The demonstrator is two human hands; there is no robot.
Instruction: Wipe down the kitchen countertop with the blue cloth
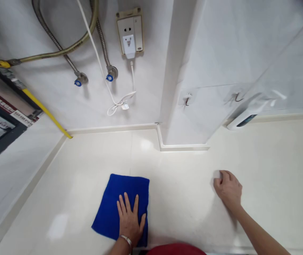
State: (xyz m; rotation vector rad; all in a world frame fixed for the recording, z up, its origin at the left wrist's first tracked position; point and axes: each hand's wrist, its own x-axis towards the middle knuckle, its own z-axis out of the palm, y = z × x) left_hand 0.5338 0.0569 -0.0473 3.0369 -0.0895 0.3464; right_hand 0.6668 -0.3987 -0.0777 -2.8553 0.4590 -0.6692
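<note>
My left hand (130,219) lies flat, palm down, on a blue cloth (114,198) with its fingers spread. A bracelet circles that wrist. The cloth is laid out flat on the cream countertop (178,198), its lower right corner close to the front edge. Off to the right, my right hand (229,188) is curled into a loose fist just over or against the countertop; whether it touches cannot be told. Nothing shows in its fingers.
A white spray bottle (249,111) stands at the back right, beside a wall corner with hooks (187,101). Behind are a socket with a white plug (129,46), a looped cord (118,106), valves (81,80) and a yellow pipe (46,112). A dark appliance (5,131) is left.
</note>
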